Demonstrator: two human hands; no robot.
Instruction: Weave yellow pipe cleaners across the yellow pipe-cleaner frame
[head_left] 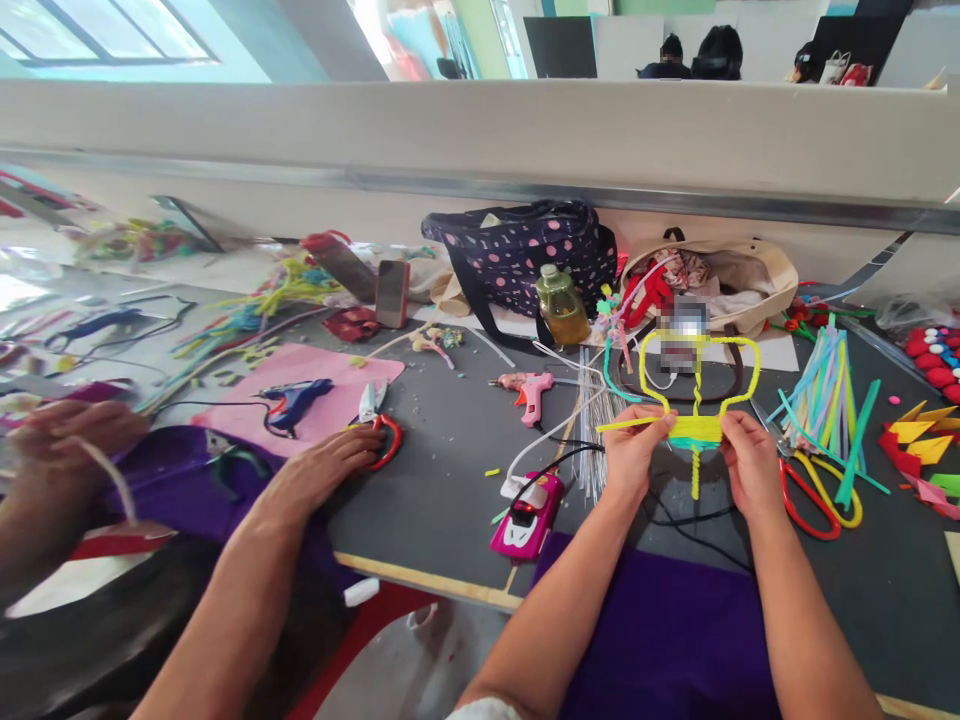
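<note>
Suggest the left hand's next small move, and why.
Probably bend the thin yellow fuzzy strip around the yellow fuzzy-wire frame's middle with the left hand: its end juts out past those fingers, while the right hand steadies the far side of the wrapped yellow band, just above the teal-green fuzzy band.

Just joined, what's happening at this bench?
The wearer's left hand and right hand hold a yellow pipe-cleaner frame between them, its middle wrapped in yellow with a green band below. To the left, a co-worker's hand rests at the red-handled scissors. A pink glue gun lies on the table, untouched.
</note>
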